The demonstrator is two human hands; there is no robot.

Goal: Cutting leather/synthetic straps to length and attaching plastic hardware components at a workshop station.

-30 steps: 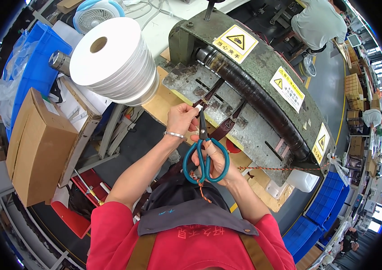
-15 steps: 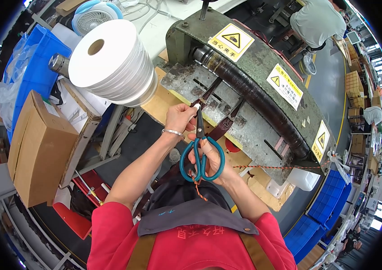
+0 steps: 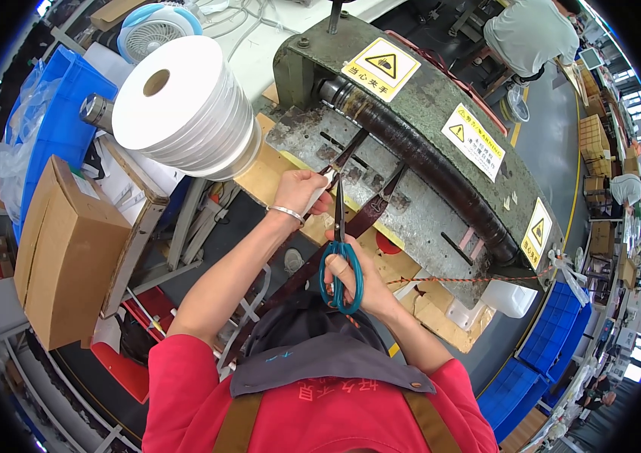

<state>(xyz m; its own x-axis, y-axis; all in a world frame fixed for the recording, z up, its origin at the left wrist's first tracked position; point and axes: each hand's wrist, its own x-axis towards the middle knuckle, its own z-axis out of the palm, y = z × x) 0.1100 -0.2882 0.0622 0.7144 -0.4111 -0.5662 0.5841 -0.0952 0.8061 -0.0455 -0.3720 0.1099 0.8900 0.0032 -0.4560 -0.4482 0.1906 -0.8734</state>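
My left hand [image 3: 301,194] is closed in a pinch on a narrow white strip [image 3: 330,174], at the end of a dark red-brown strap [image 3: 349,151] coming off the machine's roller. Whether the fingers also grip that strap is hidden. In my right hand [image 3: 354,273] is a pair of scissors [image 3: 339,215] with teal loop handles, fingers wrapped through the loops. The dark blades point away from me, their tips beside the white strip; the handles look drawn together. A second dark red strap [image 3: 369,214] runs from the roller, behind the scissors, toward my lap.
Ahead stands a green roller machine [image 3: 426,98] with warning labels and a metal bed [image 3: 298,137]. A large white tape roll [image 3: 184,106] is at left, near a cardboard box [image 3: 71,249] and a blue bin [image 3: 60,113]. An orange twisted cord [image 3: 464,280] stretches right, above blue crates [image 3: 539,340].
My right hand has turned the scissors and moved them slightly right; the wide-spread handles are now closer together. My left hand stays near the strap, and more white strip shows below its fingers.
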